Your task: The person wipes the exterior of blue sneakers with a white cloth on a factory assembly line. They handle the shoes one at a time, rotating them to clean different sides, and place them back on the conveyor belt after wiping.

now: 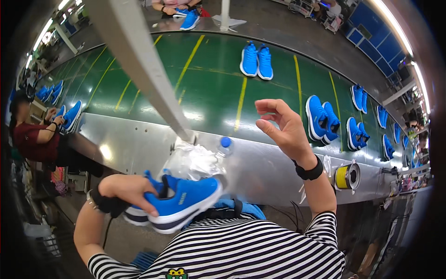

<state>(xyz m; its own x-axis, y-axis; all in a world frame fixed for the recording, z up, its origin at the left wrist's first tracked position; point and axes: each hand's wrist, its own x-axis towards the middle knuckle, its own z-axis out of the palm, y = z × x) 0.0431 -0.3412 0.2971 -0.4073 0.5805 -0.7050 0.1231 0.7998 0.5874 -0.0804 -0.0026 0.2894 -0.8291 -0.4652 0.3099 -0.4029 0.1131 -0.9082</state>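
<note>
My left hand [132,189] grips a pair of blue sneakers [190,197] by their heel ends, close to my body at the near side of the metal ledge. Their white soles face down and toward me, and the nearer shoe hides most of the other. My right hand [282,123] is raised over the belt's near edge, fingers curved and apart, with nothing in it. Nearest to it on the right, a pair of blue sneakers [317,118] stands on the green belt [209,93]. Another pair of blue sneakers [257,61] stands farther off toward the belt's far side.
A grey post [148,60] slants down to the metal ledge [125,139]. Crumpled white paper [197,160] and a blue-capped bottle [225,146] sit by its base. A yellow-wound spool [347,176] is at right. Co-workers handle shoes at left [35,135] and across the belt [175,5].
</note>
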